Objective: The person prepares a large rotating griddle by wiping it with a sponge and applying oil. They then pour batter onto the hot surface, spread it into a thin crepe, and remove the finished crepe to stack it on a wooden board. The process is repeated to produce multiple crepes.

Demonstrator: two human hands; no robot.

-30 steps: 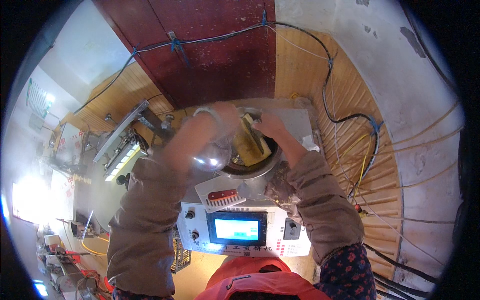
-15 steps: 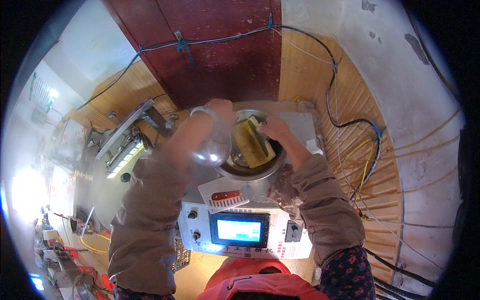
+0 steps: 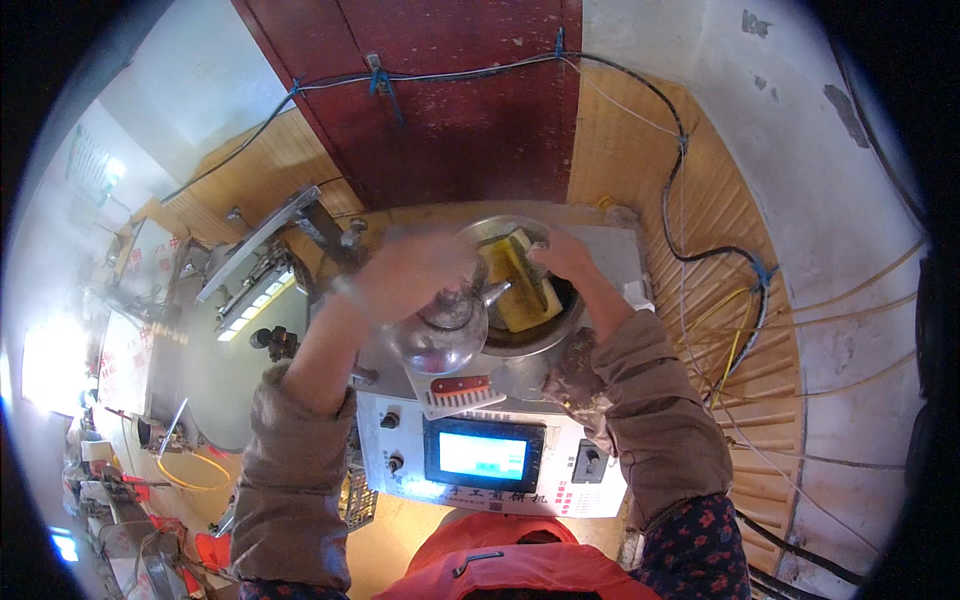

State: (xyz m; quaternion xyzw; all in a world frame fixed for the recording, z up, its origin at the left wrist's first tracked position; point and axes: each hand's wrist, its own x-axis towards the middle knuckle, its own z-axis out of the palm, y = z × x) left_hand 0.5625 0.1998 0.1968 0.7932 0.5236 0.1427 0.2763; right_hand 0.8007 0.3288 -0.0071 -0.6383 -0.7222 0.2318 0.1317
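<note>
A round, shiny metal kettle [image 3: 440, 340] stands beside the metal basin [image 3: 520, 348], its spout pointing toward the basin. My left hand [image 3: 415, 272] is over the kettle's top, smeared by motion, so its grip cannot be made out. In the basin, a yellow, dark-stained, sponge-like block [image 3: 515, 285] with a pale edge leans tilted. My right hand [image 3: 567, 257] reaches over the basin's far right side, fingers closed on the block's upper corner. A scraper with a red-brown handle [image 3: 461, 385] and a toothed white edge lies in front of the kettle.
A machine with a white front panel, knobs and a lit screen [image 3: 483, 455] is nearest me. To the left are a round plate [image 3: 255, 375] and a metal arm [image 3: 262, 240]. Cables [image 3: 668, 190] run along the back and right walls. A brown, crumpled-looking thing [image 3: 578, 385] lies by my right forearm.
The kettle has come down and right, from tilted to more upright, its spout now visible. My left hand has moved lower and nearer. My right hand stays at the block.
</note>
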